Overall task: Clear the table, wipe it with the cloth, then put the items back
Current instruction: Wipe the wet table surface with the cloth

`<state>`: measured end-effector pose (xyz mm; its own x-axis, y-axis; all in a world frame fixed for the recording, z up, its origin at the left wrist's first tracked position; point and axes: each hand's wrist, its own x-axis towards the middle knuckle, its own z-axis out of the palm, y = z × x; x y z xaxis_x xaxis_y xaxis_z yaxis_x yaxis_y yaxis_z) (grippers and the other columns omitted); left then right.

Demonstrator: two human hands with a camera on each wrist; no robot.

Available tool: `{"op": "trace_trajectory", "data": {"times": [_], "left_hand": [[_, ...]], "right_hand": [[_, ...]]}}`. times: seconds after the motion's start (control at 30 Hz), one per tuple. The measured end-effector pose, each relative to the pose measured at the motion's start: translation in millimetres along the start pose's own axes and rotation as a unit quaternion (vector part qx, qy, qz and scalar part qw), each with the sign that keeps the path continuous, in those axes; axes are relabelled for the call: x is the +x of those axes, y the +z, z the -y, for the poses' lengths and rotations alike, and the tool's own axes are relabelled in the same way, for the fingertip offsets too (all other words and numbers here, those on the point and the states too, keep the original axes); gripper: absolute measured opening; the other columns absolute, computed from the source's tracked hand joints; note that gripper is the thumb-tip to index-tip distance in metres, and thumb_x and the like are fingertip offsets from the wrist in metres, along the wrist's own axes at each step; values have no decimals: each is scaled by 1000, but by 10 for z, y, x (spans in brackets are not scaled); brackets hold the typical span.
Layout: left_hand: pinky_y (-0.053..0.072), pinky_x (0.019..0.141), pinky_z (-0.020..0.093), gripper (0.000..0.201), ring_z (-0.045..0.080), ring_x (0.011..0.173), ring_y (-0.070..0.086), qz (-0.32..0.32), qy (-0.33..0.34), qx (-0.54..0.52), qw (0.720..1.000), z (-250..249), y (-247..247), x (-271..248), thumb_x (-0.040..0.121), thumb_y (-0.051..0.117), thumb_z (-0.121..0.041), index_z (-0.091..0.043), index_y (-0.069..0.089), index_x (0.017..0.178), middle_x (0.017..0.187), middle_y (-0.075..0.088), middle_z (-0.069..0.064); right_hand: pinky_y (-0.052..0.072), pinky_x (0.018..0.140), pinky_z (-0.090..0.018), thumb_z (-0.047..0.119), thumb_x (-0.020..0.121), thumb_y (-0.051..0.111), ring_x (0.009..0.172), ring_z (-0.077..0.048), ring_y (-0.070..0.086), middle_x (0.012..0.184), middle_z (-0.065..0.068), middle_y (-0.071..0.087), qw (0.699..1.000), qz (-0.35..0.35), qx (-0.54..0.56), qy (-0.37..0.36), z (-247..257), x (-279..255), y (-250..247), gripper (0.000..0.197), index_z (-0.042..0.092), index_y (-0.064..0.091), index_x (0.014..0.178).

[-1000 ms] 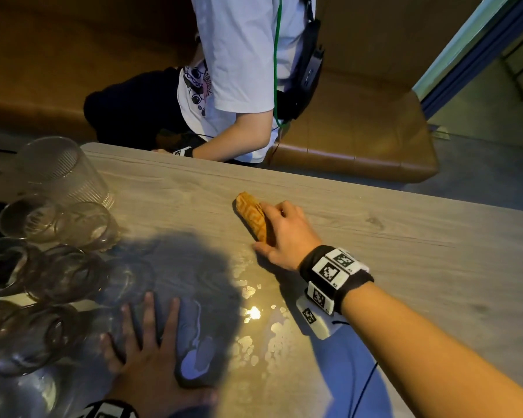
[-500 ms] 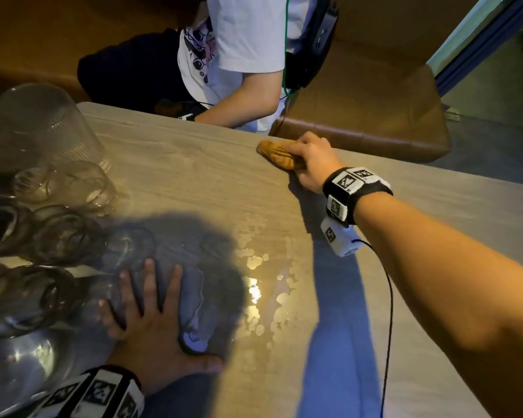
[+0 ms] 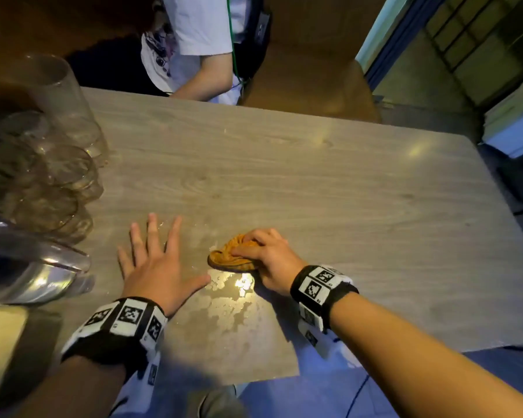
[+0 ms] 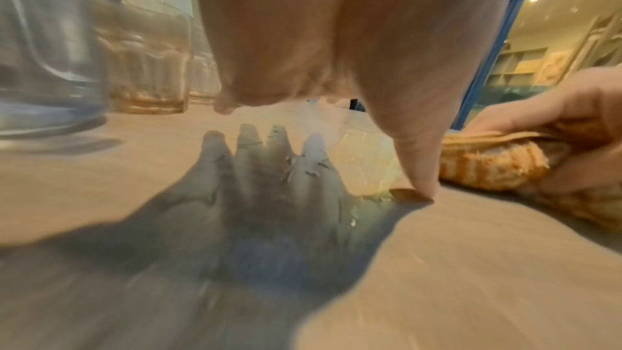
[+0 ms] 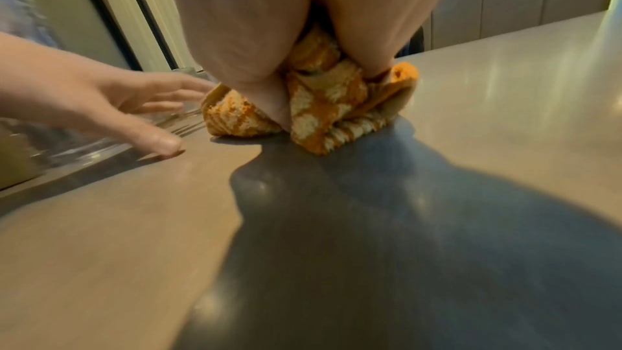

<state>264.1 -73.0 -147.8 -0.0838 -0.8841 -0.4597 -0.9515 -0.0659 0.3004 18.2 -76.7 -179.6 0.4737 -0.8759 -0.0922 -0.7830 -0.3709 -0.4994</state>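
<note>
My right hand (image 3: pixel 264 254) grips a bunched orange and white cloth (image 3: pixel 230 255) and presses it onto the grey wood-grain table (image 3: pixel 329 188), near the front middle. In the right wrist view the cloth (image 5: pixel 323 105) bulges out between my fingers and thumb. My left hand (image 3: pixel 154 257) lies spread just left of the cloth, fingers straight, holding nothing. In the left wrist view its thumb (image 4: pixel 414 161) tip touches the table beside the cloth (image 4: pixel 494 166). A wet, shiny patch (image 3: pixel 233 294) covers the table just in front of both hands.
Several empty drinking glasses (image 3: pixel 67 170) and a large clear jug (image 3: pixel 27 267) crowd the table's left edge. A person in a white shirt (image 3: pixel 206 40) stands at the far side, before a brown bench (image 3: pixel 314 79). The right half of the table is bare.
My right hand has dragged the cloth from the far edge back toward me, to the near middle. The left hand stays spread on the table by the glasses.
</note>
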Motion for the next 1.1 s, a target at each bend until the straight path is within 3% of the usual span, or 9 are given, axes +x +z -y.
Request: {"op": "trace_trajectory", "data": {"times": [0.1,0.23,0.5,0.57,0.63,0.77,0.9,1.03,1.1], "left_hand": [[0,121,61,129,35,149,-30,16,19,10,1000,154,144,-448,66,57,-89,-41,-24,153,159,-41,4],[-4,121,62,144,36,145,-37,92,12,42,995,490,304,-924,53,61,-94,-44,-47,135,149,-53,4],[-5,121,62,154,40,142,-39,117,10,103,988,765,401,-1306,55,78,-79,-36,-50,130,146,-56,10],[-5,120,63,157,41,143,-38,115,2,107,988,799,371,-1237,53,80,-78,-36,-51,130,148,-54,11],[-10,118,65,160,43,142,-38,135,-7,114,984,812,361,-1188,50,79,-80,-35,-53,130,149,-53,13],[-36,89,62,168,47,134,-47,182,-23,129,974,790,371,-1152,42,78,-84,-30,-57,128,134,-65,15],[-37,83,58,169,47,130,-51,211,-22,125,969,780,345,-1133,41,79,-83,-32,-60,122,129,-68,13],[-37,84,59,169,46,127,-54,207,-22,124,970,775,341,-1141,41,78,-84,-34,-61,123,130,-68,12],[-35,86,60,169,47,128,-53,202,-19,127,971,774,335,-1152,41,78,-85,-33,-60,123,131,-68,12]], "right_hand": [[43,89,-52,12,71,63,107,-32,48,123,-2,54,1000,19,10,-8,325,-515,222,57,36,63,124],[41,92,-54,8,69,69,108,-33,49,124,-2,54,999,26,22,-18,696,-1093,483,61,35,63,123],[41,99,-41,3,85,63,111,-23,50,118,-5,57,978,175,116,-16,1238,-1763,509,49,22,61,130],[40,104,-32,6,86,62,115,-15,50,121,-2,58,978,107,172,38,1183,-1726,277,49,24,58,132],[41,104,-30,8,81,64,115,-14,53,122,-2,60,973,-30,216,81,1055,-1536,4,55,24,56,133],[38,97,-29,9,79,70,113,-26,54,117,-5,61,960,-191,88,187,498,-836,-382,58,20,56,134],[44,97,-39,12,81,63,111,-35,54,117,-12,60,958,-125,-3,258,20,-346,-316,56,27,55,134],[37,102,-40,3,82,62,119,-31,46,128,-9,54,981,-62,11,181,440,-548,17,55,24,58,133],[41,101,-48,8,80,65,114,-34,47,126,-10,55,991,-43,25,122,752,-829,212,52,22,60,130]]}}
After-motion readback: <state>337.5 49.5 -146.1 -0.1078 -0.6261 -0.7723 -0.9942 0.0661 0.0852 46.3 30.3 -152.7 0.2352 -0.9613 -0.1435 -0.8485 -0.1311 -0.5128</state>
